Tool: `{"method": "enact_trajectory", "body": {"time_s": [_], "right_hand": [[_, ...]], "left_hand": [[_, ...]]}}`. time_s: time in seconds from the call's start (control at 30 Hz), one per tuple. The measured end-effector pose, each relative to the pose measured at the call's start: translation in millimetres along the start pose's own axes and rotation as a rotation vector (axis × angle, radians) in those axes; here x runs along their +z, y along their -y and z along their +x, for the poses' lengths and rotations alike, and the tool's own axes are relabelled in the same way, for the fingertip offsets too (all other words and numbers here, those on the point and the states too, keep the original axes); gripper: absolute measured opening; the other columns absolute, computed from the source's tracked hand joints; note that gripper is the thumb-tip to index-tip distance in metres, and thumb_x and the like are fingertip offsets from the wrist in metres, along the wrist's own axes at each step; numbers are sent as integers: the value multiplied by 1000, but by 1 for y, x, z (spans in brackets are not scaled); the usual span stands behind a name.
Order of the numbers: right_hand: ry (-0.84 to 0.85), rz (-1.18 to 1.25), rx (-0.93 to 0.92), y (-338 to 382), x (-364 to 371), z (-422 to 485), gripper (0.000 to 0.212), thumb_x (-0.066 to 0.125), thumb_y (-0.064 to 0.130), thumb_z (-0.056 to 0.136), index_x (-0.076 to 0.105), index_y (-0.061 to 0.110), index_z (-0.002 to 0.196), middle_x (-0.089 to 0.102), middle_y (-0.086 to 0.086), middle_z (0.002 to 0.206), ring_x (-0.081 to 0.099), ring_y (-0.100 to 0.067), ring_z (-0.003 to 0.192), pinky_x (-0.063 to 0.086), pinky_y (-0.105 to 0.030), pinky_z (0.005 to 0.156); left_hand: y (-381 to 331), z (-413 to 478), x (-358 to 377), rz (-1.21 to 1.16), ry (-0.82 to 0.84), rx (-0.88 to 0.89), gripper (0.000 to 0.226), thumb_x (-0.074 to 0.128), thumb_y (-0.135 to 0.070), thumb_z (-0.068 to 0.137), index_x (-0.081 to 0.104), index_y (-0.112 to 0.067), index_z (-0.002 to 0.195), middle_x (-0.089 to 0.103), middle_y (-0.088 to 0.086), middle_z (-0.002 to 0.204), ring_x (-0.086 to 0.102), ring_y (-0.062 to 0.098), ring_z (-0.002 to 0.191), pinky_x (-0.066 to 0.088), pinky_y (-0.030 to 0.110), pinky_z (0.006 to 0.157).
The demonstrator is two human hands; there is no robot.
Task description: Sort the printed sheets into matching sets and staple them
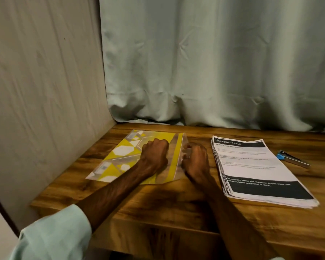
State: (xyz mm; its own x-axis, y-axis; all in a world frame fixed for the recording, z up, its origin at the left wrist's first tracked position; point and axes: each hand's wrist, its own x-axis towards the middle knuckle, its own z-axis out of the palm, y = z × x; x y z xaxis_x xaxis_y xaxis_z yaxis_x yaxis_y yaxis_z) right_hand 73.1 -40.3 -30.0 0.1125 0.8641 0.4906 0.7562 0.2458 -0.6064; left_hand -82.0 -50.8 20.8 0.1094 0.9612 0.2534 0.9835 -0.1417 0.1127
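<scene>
A yellow and clear plastic folder lies flat on the wooden table, left of centre. My left hand rests on the folder as a closed fist. My right hand is at the folder's right edge with its fingers curled on the clear flap. A thick stack of printed sheets, the top one headed "DRESSING TABLE" with black bands, sits to the right of my right hand. A blue and metal stapler lies beyond the stack at the far right.
A pale curtain hangs along the table's back edge. A cloth-covered panel closes the left side. The table's front edge runs near the bottom of the view.
</scene>
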Motion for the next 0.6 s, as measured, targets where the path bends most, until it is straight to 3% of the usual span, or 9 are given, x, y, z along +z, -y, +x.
{"method": "enact_trajectory", "body": {"time_s": [0.13,0.27,0.4,0.47,0.53,0.6], "right_hand": [[-69,150,110,3,-5,3,35,71,2,75,73,17,107,73,-2,111,65,-23,109,49,-32,96],[-110,205,213,-2,-29,-1,25,68,1,78,76,22,87,76,5,89,71,-15,85,58,-34,85],[-166,94,223,-32,-81,7,19,77,4,81,76,22,88,74,5,91,68,-12,85,54,-27,79],[-186,-44,306,-57,-110,17,11,80,15,84,73,17,92,71,-1,92,66,-19,88,46,-28,74],[-140,-196,434,-86,-137,26,31,86,30,80,72,10,99,71,-12,98,67,-33,98,49,-34,77],[-37,-334,527,-107,-162,28,53,90,43,72,72,8,107,71,-19,110,64,-41,108,49,-42,89]], "left_hand": [[0,-5,0,56,-72,-1,26,64,-15,92,62,-17,119,61,11,122,58,34,114,45,40,94],[-1,-2,-3,98,-91,0,24,62,-15,94,61,-15,119,62,12,122,59,35,113,46,39,90],[-6,0,-3,129,-81,14,25,62,-16,95,58,-14,120,60,13,124,58,35,116,46,39,93],[-9,-1,0,139,-70,27,27,60,-15,96,56,-13,122,59,13,127,57,35,118,45,39,95],[-14,0,2,159,-63,37,27,58,-15,97,54,-13,123,57,12,130,55,35,120,44,38,95],[-20,0,3,176,-58,35,27,58,-15,98,53,-13,125,57,12,131,55,34,122,44,38,96]]}}
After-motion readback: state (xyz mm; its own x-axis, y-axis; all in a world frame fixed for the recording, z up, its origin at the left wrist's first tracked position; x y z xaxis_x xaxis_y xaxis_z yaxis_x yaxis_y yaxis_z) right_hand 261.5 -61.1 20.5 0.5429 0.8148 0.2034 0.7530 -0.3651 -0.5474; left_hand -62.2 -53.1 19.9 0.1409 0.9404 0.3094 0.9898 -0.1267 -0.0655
